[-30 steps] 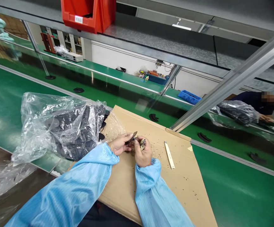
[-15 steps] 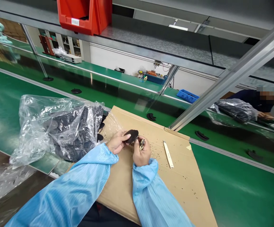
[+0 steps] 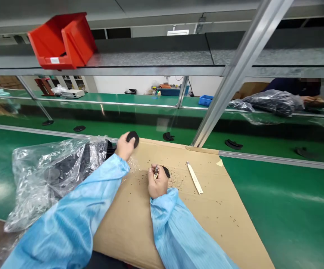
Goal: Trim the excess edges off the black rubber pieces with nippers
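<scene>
Cardboard [image 3: 134, 220] lies on the green table [image 3: 290, 194], sprinkled with dark crumbs [image 3: 175, 181]. Near its far left corner, the left hand [image 3: 125, 147] pinches a black disc [image 3: 133, 139] between thumb and fingers, just right of a clear plastic bag [image 3: 52, 170] containing dark pieces. Over the middle of the cardboard, the right hand [image 3: 158, 182] curls around a small metal-tipped tool [image 3: 156, 173]. A black piece [image 3: 166, 171] shows just behind that hand; whether it is held or lying down, I cannot tell. To the right, a slim cream-coloured tool [image 3: 195, 178] rests on the cardboard.
</scene>
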Tool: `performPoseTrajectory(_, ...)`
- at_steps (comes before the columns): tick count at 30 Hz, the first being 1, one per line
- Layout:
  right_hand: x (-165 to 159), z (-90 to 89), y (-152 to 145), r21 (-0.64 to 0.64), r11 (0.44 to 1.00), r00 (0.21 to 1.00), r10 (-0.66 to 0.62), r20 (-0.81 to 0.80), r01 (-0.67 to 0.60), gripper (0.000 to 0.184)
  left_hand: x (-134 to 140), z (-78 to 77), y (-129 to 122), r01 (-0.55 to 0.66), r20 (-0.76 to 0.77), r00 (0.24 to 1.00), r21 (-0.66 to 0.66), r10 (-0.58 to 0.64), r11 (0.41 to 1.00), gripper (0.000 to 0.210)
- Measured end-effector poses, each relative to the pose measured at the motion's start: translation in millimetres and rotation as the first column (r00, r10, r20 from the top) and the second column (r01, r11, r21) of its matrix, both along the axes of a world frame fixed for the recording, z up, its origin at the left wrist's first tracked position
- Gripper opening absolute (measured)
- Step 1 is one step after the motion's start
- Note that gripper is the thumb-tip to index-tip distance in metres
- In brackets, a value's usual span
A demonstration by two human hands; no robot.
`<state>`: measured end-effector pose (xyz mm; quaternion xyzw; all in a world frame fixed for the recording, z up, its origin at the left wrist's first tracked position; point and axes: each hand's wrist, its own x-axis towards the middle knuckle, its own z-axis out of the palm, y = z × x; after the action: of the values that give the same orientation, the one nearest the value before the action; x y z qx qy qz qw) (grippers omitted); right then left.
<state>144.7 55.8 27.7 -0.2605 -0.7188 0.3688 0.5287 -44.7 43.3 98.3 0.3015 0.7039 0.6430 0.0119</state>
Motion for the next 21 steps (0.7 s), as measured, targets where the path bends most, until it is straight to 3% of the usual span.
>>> performPoseTrajectory(2,0,-0.6,0,0.014,1.000,1.000,0.005,-0.005,-0.005,0.020,-26,21.9,15,-0.100,-0.363,0.931,-0.157,0.037,0.983,0.044)
performPoseTrajectory(5,-1,-1.7,-1,0.024,1.000,1.000,0.014,-0.027,-0.014,0.018,-42,37.0,34,-0.203,-0.543,0.839,-0.356,-0.025,0.912,0.070)
performPoseTrajectory(7,-1,-1.2,-2,0.016,1.000,0.999,0.008,-0.042,-0.007,0.018,-31,29.5,45,-0.169,-0.502,0.862,-0.422,-0.074,0.891,0.070)
performPoseTrajectory(10,1,3.7,-4,-0.014,1.000,0.996,-0.016,-0.090,0.014,0.018,7,-0.4,57,0.030,-0.364,0.903,-0.478,-0.229,0.878,0.043)
performPoseTrajectory(14,10,14.9,0,-0.077,0.994,0.976,-0.094,-0.196,0.080,0.018,65,-36.5,58,0.228,-0.262,0.872,-0.530,-0.414,0.817,0.019)
performPoseTrajectory(18,17,18.6,17,-0.213,0.959,0.927,-0.242,-0.288,0.184,0.024,104,-46.3,39,0.412,-0.234,0.767,-0.533,-0.598,0.738,0.015)
performPoseTrajectory(21,17,15.0,32,-0.291,0.926,0.898,-0.326,-0.296,0.241,0.030,122,-47.1,21,0.465,-0.224,0.728,-0.534,-0.648,0.706,0.019)
